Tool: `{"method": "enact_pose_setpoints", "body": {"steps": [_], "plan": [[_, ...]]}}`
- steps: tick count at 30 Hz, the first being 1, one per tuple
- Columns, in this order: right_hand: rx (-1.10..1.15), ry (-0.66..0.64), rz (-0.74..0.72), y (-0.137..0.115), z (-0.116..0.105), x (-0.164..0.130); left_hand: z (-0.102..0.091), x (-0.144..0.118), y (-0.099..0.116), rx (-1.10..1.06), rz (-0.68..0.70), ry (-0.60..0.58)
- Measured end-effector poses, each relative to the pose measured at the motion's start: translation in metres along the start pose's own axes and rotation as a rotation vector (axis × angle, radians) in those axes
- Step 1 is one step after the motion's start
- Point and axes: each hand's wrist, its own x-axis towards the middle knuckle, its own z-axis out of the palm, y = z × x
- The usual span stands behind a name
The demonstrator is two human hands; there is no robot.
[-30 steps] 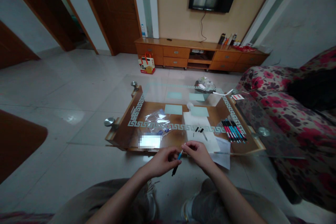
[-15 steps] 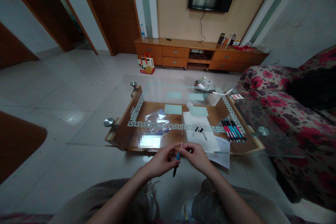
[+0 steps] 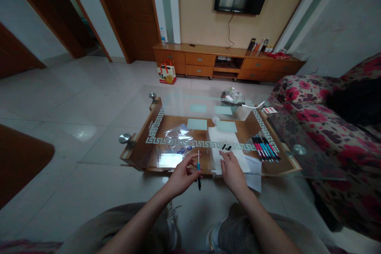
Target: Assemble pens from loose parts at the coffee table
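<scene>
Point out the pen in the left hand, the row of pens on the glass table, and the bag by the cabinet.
Held pen (image 3: 199,166), head view: the blue section.
Row of pens (image 3: 265,149), head view: the row's middle.
Bag (image 3: 166,76), head view: the printed front.

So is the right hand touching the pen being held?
Apart. The head view shows a gap between the right hand and the blue pen held in the left hand.

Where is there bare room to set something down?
Bare: the glass tabletop's left wing, outside the left metal discs, and behind the plastic bag, short of the far patterned border. Crowded: the front middle, where the left hand holds a pen and the right hand is near black pieces and a white object, and the right, with more pens.
</scene>
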Motion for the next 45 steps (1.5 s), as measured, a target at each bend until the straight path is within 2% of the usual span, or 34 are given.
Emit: {"method": "enact_pose_setpoints", "body": {"steps": [5,22,27,30,34,39,45], "plan": [[-0.124,-0.031,0.004,-0.001,-0.001,-0.002,0.001,-0.001,0.001,0.007,-0.011,0.012],[0.009,-0.013,-0.017,-0.007,-0.008,0.000,0.002,-0.001,0.005,0.013,-0.023,0.009],[0.136,-0.005,-0.019,-0.007,-0.007,0.002,0.001,0.000,0.003,0.008,-0.029,0.013],[0.254,-0.004,0.045,-0.010,-0.007,0.004,0.001,0.000,0.002,0.015,-0.030,0.010],[0.586,0.006,0.193,-0.015,-0.004,0.008,0.001,-0.002,0.004,0.065,-0.026,-0.008],[0.926,0.024,0.301,-0.015,0.000,0.011,0.001,-0.005,0.004,0.170,-0.002,-0.055],[1.016,-0.009,0.322,-0.021,-0.003,0.010,0.002,-0.006,0.003,0.241,-0.010,-0.087]]}}
